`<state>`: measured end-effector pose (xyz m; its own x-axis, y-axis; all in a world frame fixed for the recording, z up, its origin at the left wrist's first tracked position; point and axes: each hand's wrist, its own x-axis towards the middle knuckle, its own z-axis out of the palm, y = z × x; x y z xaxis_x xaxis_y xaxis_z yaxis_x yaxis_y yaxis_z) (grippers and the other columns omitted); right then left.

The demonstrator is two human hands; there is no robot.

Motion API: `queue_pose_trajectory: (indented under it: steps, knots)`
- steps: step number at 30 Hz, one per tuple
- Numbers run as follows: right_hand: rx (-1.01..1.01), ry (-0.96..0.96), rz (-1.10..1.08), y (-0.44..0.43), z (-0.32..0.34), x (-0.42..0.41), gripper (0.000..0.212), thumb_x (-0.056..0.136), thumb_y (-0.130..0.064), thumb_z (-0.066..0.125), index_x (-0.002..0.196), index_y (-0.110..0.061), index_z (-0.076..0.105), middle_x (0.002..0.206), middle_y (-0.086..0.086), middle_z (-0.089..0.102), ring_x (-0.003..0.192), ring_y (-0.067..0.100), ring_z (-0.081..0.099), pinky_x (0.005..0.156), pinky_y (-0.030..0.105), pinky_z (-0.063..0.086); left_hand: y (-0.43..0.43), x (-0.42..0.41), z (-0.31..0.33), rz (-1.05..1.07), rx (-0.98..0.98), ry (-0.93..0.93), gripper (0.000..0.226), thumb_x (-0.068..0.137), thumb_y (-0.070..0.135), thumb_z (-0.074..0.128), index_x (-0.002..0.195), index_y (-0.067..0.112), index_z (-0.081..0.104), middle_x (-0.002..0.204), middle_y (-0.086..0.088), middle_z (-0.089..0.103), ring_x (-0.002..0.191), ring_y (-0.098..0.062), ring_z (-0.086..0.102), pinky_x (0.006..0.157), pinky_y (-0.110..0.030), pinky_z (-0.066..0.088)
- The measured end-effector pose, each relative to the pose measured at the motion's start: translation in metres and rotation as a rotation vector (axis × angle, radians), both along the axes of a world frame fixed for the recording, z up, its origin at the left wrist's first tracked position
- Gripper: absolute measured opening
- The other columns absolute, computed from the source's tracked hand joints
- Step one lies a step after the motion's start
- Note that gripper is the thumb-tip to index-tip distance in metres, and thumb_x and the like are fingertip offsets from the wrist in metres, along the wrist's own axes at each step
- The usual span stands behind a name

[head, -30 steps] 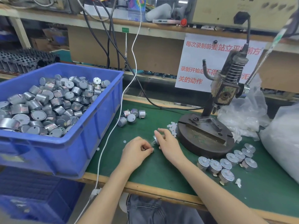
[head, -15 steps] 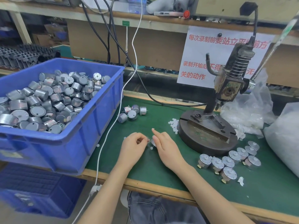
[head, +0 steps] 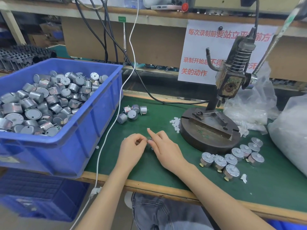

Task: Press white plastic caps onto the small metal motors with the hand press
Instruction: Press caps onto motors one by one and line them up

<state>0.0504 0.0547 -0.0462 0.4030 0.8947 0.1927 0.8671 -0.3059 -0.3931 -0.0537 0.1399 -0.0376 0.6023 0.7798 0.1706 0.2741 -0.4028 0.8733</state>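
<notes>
Left hand [head: 132, 147] and right hand [head: 166, 147] meet on the worktop [head: 274, 183]. Left fingers curl in, right index points straight; the grip is too blurred to tell.

My left hand [head: 132, 147] and my right hand [head: 166, 148] meet over something tiny. My fingers [head: 152, 134] hide it and it looks blurry, so I cannot tell what it is. The long press handle [head: 280, 35] runs off the top corner. The press [head: 230, 80] covers part of the sign [head: 199, 47].
</notes>
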Motion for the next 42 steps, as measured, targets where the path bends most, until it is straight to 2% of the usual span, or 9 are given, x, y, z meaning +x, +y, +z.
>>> queue_pose_trajectory:
  steps: [2,5,10,16,21,27,30,34,42]
  knots:
    - [-0.016,-0.075,0.013,-0.001,0.001,-0.002,0.049,0.1,-0.039,0.028,0.148,-0.028,0.021,0.115,0.002,0.042,0.093,0.023,0.052,0.062,0.031,0.037,-0.001,-0.001,-0.001,0.012,0.016,0.008,0.016,0.087,0.008,0.054,0.077,0.01,0.067,0.072,0.006,0.062,0.071,-0.011,0.056,0.077,-0.028,0.04]
    - [-0.044,-0.155,0.013,0.0,0.003,-0.003,0.051,0.1,-0.04,0.028,0.148,-0.027,0.019,0.115,0.004,0.041,0.093,0.023,0.051,0.06,0.031,0.033,0.0,0.0,-0.001,0.026,0.044,0.012,0.019,0.089,0.008,0.051,0.076,0.012,0.065,0.072,0.009,0.06,0.071,-0.011,0.053,0.068,-0.022,0.036]
    - [-0.063,-0.186,0.017,0.001,0.003,-0.004,0.052,0.1,-0.039,0.029,0.149,-0.025,0.018,0.115,0.006,0.042,0.092,0.026,0.053,0.059,0.031,0.033,0.0,0.002,-0.004,0.032,0.089,0.018,0.018,0.09,0.006,0.048,0.091,0.009,0.066,0.082,0.003,0.059,0.078,-0.014,0.052,0.075,-0.028,0.04]
    - [-0.09,-0.227,0.029,-0.001,0.005,-0.006,0.054,0.1,-0.039,0.031,0.149,-0.022,0.017,0.119,0.008,0.042,0.096,0.029,0.052,0.061,0.034,0.033,0.001,0.004,-0.006,0.014,0.157,0.066,0.025,0.088,-0.001,0.043,0.098,0.006,0.065,0.091,0.003,0.057,0.084,-0.013,0.05,0.074,-0.022,0.035]
    - [-0.127,-0.28,0.086,0.001,0.006,-0.009,0.054,0.1,-0.036,0.032,0.149,-0.019,0.017,0.122,0.011,0.04,0.101,0.031,0.051,0.06,0.035,0.033,0.002,0.004,-0.005,0.01,0.159,0.097,0.024,0.086,-0.004,0.041,0.094,0.004,0.063,0.089,-0.005,0.056,0.089,-0.026,0.053,0.084,-0.037,0.038]
    - [-0.066,-0.209,-0.018,-0.004,0.004,-0.006,0.054,0.099,-0.042,0.033,0.147,-0.019,0.024,0.121,0.007,0.046,0.107,0.027,0.049,0.073,0.035,0.039,0.002,0.004,-0.007,0.036,0.13,0.073,0.024,0.086,-0.003,0.044,0.095,0.006,0.065,0.092,-0.001,0.059,0.09,-0.019,0.053,0.1,-0.046,0.036]
    - [-0.002,-0.17,-0.076,-0.011,0.003,-0.003,0.052,0.097,-0.044,0.037,0.142,-0.018,0.035,0.122,0.003,0.053,0.114,0.022,0.045,0.086,0.029,0.035,0.001,0.006,-0.005,0.033,0.137,0.069,0.022,0.086,-0.001,0.045,0.091,0.007,0.066,0.087,0.002,0.055,0.085,-0.018,0.052,0.096,-0.041,0.039]
    - [0.04,-0.15,-0.073,-0.018,0.008,-0.009,0.042,0.094,-0.041,0.048,0.126,-0.014,0.05,0.116,0.005,0.058,0.109,0.024,0.048,0.085,0.028,0.033,0.003,0.006,-0.003,0.039,0.137,0.076,0.021,0.086,0.0,0.045,0.089,0.006,0.065,0.088,0.001,0.055,0.086,-0.021,0.054,0.079,-0.029,0.039]
    - [-0.157,-0.105,-0.127,-0.036,0.039,-0.002,0.038,0.088,-0.039,0.059,0.109,-0.011,0.045,0.105,0.009,0.058,0.1,0.028,0.051,0.073,0.035,0.036,0.003,0.004,-0.007,0.044,0.123,0.041,0.022,0.085,-0.001,0.045,0.084,0.009,0.065,0.082,0.004,0.052,0.082,-0.019,0.051,0.072,-0.027,0.036]
